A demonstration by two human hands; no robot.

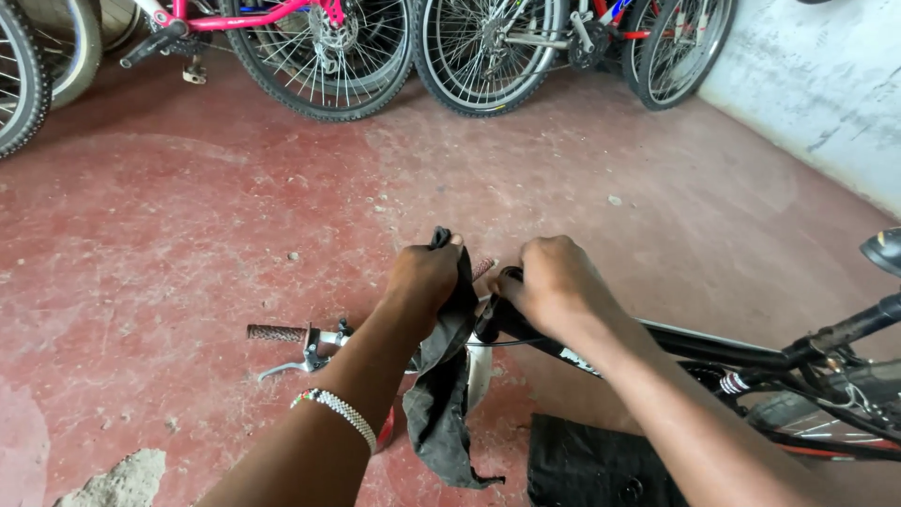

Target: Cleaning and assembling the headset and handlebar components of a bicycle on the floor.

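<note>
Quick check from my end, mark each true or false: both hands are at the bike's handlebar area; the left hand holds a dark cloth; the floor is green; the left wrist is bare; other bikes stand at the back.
1. Both hands are at the handlebar area. True: left hand and right hand.
2. The left hand holds a dark cloth. True.
3. The floor is green. False: it is red.
4. The left wrist is bare. False: it wears a white beaded bracelet.
5. Other bikes stand at the back. True.
</note>
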